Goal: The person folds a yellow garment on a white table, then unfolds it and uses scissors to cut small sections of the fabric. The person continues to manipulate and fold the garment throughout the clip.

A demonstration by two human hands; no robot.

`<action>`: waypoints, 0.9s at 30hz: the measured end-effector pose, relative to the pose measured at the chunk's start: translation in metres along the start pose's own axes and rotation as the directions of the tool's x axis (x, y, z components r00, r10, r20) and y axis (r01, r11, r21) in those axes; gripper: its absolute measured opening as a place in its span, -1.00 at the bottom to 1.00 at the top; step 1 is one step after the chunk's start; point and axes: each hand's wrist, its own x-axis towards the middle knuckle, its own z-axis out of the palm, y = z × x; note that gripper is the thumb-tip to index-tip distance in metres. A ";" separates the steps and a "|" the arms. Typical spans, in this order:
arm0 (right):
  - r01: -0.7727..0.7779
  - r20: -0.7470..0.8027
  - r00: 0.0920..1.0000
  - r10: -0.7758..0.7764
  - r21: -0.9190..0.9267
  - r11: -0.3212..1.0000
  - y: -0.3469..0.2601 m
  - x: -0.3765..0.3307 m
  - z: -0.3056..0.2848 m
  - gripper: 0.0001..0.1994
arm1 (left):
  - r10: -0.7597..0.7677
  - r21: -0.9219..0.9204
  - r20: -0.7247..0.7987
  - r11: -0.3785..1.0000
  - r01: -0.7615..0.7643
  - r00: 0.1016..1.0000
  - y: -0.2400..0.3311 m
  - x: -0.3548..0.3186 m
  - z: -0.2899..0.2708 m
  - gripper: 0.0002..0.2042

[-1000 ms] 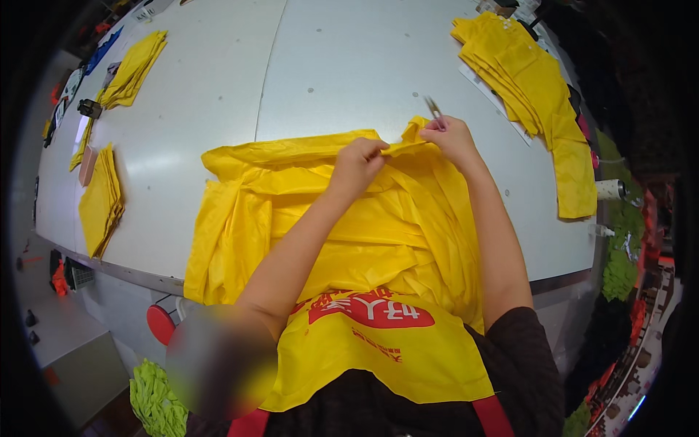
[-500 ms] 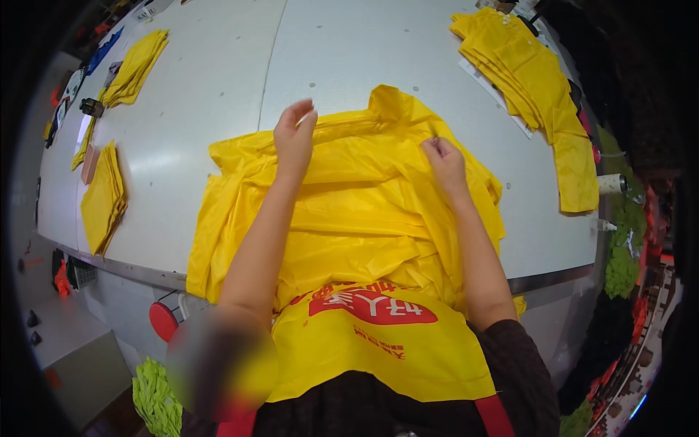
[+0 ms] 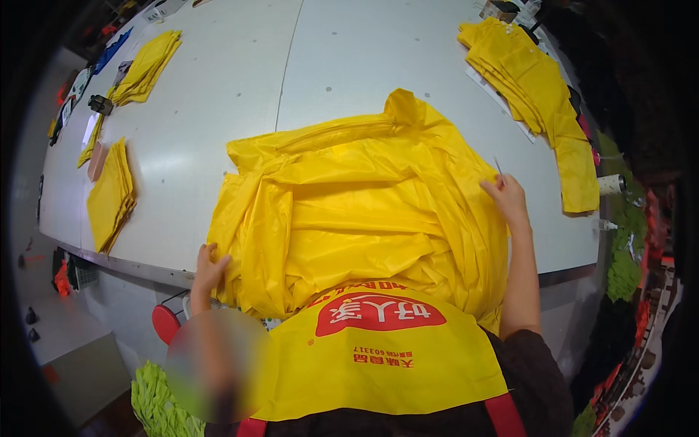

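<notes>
A crumpled yellow garment [image 3: 357,189] of smooth, thin fabric lies spread over the near part of the table, with a seam across its far edge. At its lower left edge, my left hand [image 3: 207,273] is closed, the fabric border between thumb and fingers. By the right edge, my right hand [image 3: 510,200] has curled fingers around a thin, pointed metal tool [image 3: 499,166], whose tip sticks out above the hand; its kind is unclear. The fingertips of that hand touch or nearly touch the fabric.
Folded yellow pieces lie on the pale table [image 3: 196,109] at left, in a far stack [image 3: 149,65] and a nearer stack [image 3: 111,197]. A long yellow pile [image 3: 531,87] runs along the right edge beside a thread cone [image 3: 611,184]. A red round stool [image 3: 166,323] stands below left.
My left hand has come from the garment's far edge down to its lower left border. My right hand has moved right and nearer, off the garment's middle to its right edge.
</notes>
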 end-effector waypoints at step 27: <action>-0.185 0.166 0.968 0.189 0.979 0.088 -0.036 -0.213 -0.067 -0.44 | -0.050 -0.800 0.219 0.563 0.209 0.974 0.117 -0.172 -0.040 -0.56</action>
